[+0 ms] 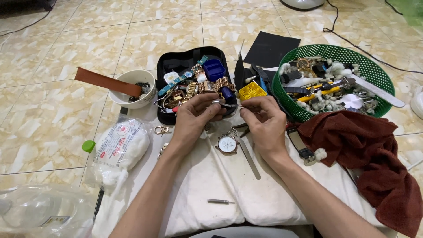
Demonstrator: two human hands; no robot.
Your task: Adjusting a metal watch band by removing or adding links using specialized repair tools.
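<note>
Both hands meet over the white cloth (229, 189), just in front of the black case (176, 66) of watch parts. The left hand (196, 115) and right hand (264, 119) pinch the 2 ends of a thin metal piece (229, 105), possibly a watch strap pin or a small tool; the view is too small to be sure. It looks light, stiff and slippery, so it is best gripped at its ends with fingertips. A watch (227, 143) lies on the cloth below the hands, beside long tweezers (249, 154).
</note>
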